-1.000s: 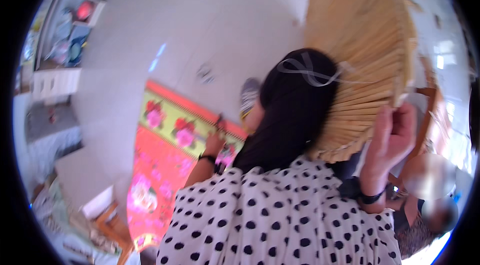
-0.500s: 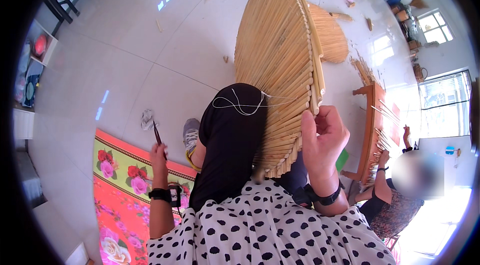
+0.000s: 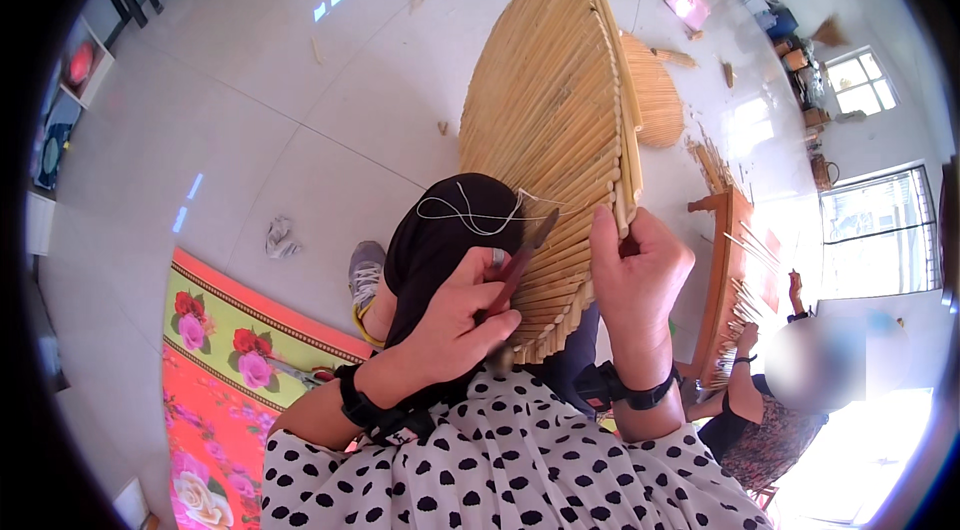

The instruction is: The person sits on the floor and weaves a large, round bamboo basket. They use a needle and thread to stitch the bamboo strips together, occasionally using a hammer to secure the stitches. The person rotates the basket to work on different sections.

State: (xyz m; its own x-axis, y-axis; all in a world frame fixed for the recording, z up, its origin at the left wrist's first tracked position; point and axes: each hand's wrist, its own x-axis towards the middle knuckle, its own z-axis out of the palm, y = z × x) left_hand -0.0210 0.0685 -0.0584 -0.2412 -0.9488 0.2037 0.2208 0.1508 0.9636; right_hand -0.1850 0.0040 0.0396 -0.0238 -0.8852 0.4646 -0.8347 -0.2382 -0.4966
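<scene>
A large round panel of thin reed stalks [image 3: 545, 80] stands tilted over my lap, its rim bound by thicker stalks. My right hand [image 3: 645, 265] pinches the near end of that rim between thumb and fingers. In my left hand [image 3: 460, 315] is a small knife [image 3: 518, 275] with a reddish-brown handle, its dark blade pointing up and right over the stalks near the rim. Whether the blade touches them I cannot tell. A loose white string [image 3: 470, 228] comes out of the panel and loops across my dark-trousered knee [image 3: 405, 240].
Floral cloth [image 3: 200, 420] covers the floor at left, with scissors [image 3: 305, 375] on it and crumpled paper [image 3: 282, 238] beyond. Another reed panel [image 3: 655, 95] lies on the floor. At right, a co-worker [image 3: 765, 430] handles stalks by a wooden frame [image 3: 715, 290].
My left hand has swung in from the left with the knife, bringing it over the panel. The right hand keeps its pinch on the rim. Scissors now show on the cloth.
</scene>
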